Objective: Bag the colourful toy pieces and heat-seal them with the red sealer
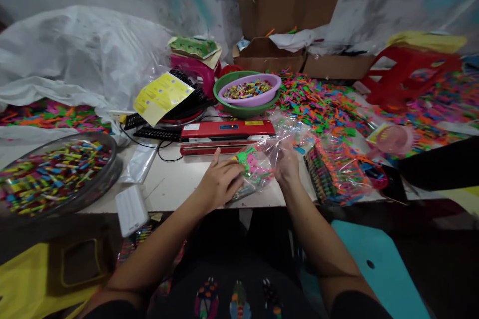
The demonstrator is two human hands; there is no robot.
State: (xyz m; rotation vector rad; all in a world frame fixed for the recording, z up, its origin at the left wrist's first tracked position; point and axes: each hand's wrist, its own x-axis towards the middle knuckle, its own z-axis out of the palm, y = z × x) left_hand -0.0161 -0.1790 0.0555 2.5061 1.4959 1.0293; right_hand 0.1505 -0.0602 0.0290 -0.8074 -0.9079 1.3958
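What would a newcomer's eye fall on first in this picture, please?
Probably the heap of small bright pieces at the back right of the table. Next might come the red machine near the middle, just beyond the clear bag between the person's left hand and right hand. The large basin of multicoloured pieces at the left also stands out.

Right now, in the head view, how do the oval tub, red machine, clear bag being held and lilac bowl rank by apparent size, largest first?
1. Oval tub
2. Red machine and clear bag: too close to rank, with the bag nearer the camera
3. Lilac bowl
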